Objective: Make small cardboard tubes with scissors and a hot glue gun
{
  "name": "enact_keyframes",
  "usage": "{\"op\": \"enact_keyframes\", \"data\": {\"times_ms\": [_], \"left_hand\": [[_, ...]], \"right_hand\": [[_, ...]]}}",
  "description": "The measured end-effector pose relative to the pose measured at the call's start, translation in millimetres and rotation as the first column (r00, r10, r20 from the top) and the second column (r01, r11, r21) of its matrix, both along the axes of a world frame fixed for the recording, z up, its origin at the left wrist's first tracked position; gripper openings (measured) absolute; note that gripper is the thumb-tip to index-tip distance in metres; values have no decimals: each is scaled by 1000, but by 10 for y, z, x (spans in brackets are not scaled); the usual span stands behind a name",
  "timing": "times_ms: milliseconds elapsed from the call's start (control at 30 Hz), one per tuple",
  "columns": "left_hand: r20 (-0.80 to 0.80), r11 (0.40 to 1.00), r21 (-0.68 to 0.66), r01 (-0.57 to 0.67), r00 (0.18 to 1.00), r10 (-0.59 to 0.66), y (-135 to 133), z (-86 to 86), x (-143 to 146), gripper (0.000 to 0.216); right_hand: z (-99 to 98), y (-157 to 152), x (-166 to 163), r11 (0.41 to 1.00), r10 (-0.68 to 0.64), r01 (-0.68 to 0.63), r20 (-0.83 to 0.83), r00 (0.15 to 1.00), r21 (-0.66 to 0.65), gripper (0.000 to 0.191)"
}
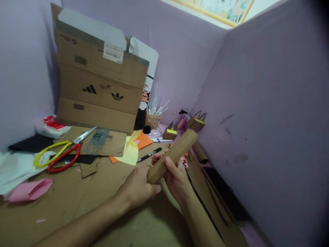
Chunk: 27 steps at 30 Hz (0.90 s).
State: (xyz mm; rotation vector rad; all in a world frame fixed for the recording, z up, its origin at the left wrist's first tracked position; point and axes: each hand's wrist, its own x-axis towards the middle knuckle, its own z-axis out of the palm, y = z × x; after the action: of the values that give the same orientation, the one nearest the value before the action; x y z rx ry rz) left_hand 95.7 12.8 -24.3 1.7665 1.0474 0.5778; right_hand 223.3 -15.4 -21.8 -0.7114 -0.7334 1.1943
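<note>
Brown cardboard bar (181, 147): in the head view, held above the cardboard-covered tabletop (102, 202), slanting away and up to the right; whether it is hollow does not show.
Left hand (140, 185): closed round the near end, seemingly to anchor it.
Right hand (177, 178): grasping the middle from below, thumb pressed on the upper face, probably to stop the bar twisting.
Scissors (79, 139): lying over cardboard scraps at left, yellow and red handles nearer the person, presumably easy to pick up.
Black pen (149, 155): beside the yellow paper (129, 154), just beyond the hands, likely within reach.
Adidas carton (100, 80): stood upright before the purple wall (177, 51), perhaps to save surface.
Beige cup (153, 121): bunching slim white sticks (154, 111) upright, which should keep them from scattering.
</note>
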Motion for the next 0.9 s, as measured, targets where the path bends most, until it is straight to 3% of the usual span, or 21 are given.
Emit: {"op": "enact_keyframes", "data": {"times_ms": [400, 567, 667, 900], "left_hand": [[-148, 994, 100, -44, 987, 58, -89, 84, -27, 25], [-117, 988, 151, -35, 992, 53, -94, 30, -37, 26], [-102, 987, 149, -60, 992, 75, -93, 3, -37, 30], [76, 992, 100, -71, 995, 64, -111, 6, -36, 40]], "right_hand": [[-86, -13, 4, 998, 2, -8, 102, 995, 60, 21], [-100, -32, -22, 999, -32, 30, 85, 996, 23, 24], [-87, -38, -49, 998, 8, -13, 79, 997, 55, 22], [-61, -43, -43, 997, 63, -65, 40, 997, 52, 22]]}}
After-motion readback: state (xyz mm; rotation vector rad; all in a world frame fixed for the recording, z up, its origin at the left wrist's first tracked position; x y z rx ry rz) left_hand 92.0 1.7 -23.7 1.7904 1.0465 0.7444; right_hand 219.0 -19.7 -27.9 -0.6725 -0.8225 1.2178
